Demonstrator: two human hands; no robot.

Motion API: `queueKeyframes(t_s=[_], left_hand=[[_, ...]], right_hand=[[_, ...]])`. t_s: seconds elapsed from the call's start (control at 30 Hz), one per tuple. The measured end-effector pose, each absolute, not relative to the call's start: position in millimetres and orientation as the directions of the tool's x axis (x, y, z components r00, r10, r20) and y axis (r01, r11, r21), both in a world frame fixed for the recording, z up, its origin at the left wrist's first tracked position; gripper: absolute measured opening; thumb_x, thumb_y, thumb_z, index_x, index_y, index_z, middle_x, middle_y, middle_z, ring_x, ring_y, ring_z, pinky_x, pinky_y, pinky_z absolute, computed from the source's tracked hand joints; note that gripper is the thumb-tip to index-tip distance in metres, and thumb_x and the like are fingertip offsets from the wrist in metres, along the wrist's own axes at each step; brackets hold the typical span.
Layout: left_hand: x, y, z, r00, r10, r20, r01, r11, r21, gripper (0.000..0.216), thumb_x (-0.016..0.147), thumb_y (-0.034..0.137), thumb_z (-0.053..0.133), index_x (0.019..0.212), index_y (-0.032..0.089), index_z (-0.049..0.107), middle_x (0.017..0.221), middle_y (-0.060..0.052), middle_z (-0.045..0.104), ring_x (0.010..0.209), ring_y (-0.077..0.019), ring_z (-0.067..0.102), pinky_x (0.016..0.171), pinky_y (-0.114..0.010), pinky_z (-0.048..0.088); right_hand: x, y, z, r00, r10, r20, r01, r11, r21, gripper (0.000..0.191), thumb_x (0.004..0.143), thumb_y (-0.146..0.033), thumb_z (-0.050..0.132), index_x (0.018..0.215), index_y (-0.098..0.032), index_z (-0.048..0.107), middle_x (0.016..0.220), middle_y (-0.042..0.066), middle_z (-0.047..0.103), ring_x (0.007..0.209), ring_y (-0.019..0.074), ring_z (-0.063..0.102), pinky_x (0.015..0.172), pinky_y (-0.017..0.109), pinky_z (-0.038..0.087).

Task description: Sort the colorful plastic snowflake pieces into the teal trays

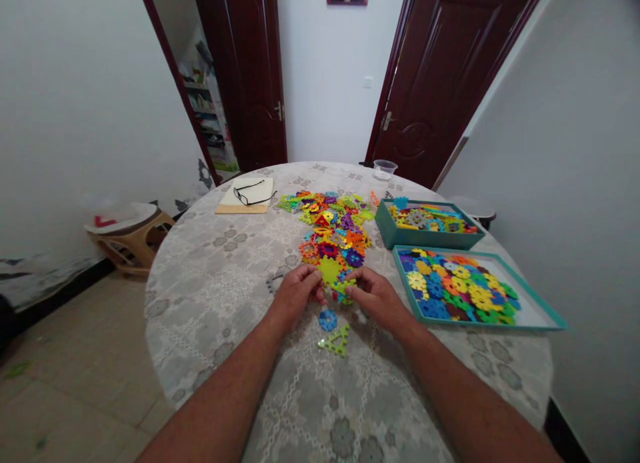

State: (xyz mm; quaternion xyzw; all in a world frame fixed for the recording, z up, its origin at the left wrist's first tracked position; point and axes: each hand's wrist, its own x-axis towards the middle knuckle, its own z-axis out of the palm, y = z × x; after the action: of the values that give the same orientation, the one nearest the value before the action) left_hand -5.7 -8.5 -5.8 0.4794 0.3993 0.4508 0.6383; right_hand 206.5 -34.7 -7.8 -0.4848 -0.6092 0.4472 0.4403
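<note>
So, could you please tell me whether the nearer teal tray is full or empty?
Partly full: colourful plastic gear discs cover most of the teal tray, but its right end is bare.

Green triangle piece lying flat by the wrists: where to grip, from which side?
Pinch the green triangle piece from above, likely across its near bar through the open middle. It lies flat on the tablecloth, no edge raised; the blue disc crowds its far side, and left hand and right hand hold yellow-green pieces beyond.
</note>
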Motion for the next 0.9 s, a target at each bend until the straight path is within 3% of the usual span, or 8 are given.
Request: queueKeyframes(t_s=[0.2, 0.43, 0.57, 0.67, 0.8, 0.9], left_hand=[[-7.3, -6.9, -1.6, 0.153, 0.988, -0.036, -0.032, 0.041, 0.999, 0.028, 0.086, 0.045, 0.066, 0.082, 0.019, 0.063, 0.059, 0.003, 0.064, 0.053, -0.0142, 0.062, 0.061, -0.026, 0.053], [-9.4, -8.1, 1.3, 0.198, 0.98, -0.021, 0.08, 0.005, 0.997, 0.035, 0.088, 0.054, 0.065, 0.083, 0.019, 0.065, 0.059, 0.002, 0.065, 0.057, -0.0167, 0.064, 0.064, -0.027, 0.052], [-9.7, -8.2, 5.4, 0.216, 0.976, -0.026, 0.104, 0.003, 0.995, 0.038, 0.088, 0.057, 0.065, 0.083, 0.019, 0.065, 0.059, 0.002, 0.064, 0.058, -0.0167, 0.063, 0.064, -0.027, 0.051], [-10.2, -9.0, 9.2, 0.201, 0.979, -0.016, 0.14, -0.013, 0.99, 0.039, 0.089, 0.059, 0.063, 0.083, 0.02, 0.066, 0.061, 0.001, 0.065, 0.058, -0.0169, 0.063, 0.063, -0.027, 0.049], [-13.1, -7.5, 10.3, 0.137, 0.99, 0.02, 0.199, -0.047, 0.979, 0.038, 0.09, 0.058, 0.062, 0.085, 0.02, 0.068, 0.061, 0.001, 0.066, 0.058, -0.018, 0.064, 0.064, -0.028, 0.049], [-17.1, -6.5, 11.6, 0.073, 0.993, 0.098, 0.303, -0.116, 0.946, 0.035, 0.091, 0.054, 0.059, 0.085, 0.021, 0.068, 0.059, 0.001, 0.064, 0.06, -0.0186, 0.063, 0.065, -0.029, 0.048]], right_hand=[[212.3, -35.9, 1.5, -0.196, 0.977, 0.078, 0.158, 0.11, -0.981, 0.03, 0.082, -0.034, 0.072, 0.108, -0.022, 0.067, 0.102, 0.003, 0.072, 0.092, 0.0197, 0.066, 0.082, 0.033, 0.053], [198.7, -48.1, 16.0, -0.379, 0.889, 0.257, 0.338, 0.391, -0.856, 0.042, 0.086, -0.018, 0.062, 0.126, -0.027, 0.072, 0.123, 0.005, 0.071, 0.112, 0.0216, 0.066, 0.099, 0.036, 0.05], [202.4, -46.6, 20.5, -0.407, 0.878, 0.252, 0.332, 0.399, -0.855, 0.043, 0.086, -0.017, 0.062, 0.126, -0.03, 0.073, 0.124, 0.004, 0.071, 0.112, 0.0212, 0.067, 0.098, 0.037, 0.05], [213.9, -39.7, 21.3, -0.312, 0.925, 0.217, 0.341, 0.322, -0.883, 0.039, 0.086, -0.022, 0.064, 0.122, -0.029, 0.076, 0.117, 0.003, 0.074, 0.106, 0.0213, 0.068, 0.094, 0.037, 0.052], [240.7, -18.5, 23.8, -0.045, 0.984, 0.172, 0.33, 0.177, -0.927, 0.042, 0.086, -0.03, 0.065, 0.126, -0.024, 0.073, 0.099, 0.004, 0.077, 0.077, 0.0175, 0.066, 0.074, 0.033, 0.057], [264.1, 4.3, 33.5, 0.173, 0.965, 0.198, 0.211, 0.16, -0.964, 0.047, 0.082, -0.034, 0.069, 0.127, -0.021, 0.072, 0.118, 0.007, 0.075, 0.083, 0.0179, 0.068, 0.072, 0.032, 0.059]])
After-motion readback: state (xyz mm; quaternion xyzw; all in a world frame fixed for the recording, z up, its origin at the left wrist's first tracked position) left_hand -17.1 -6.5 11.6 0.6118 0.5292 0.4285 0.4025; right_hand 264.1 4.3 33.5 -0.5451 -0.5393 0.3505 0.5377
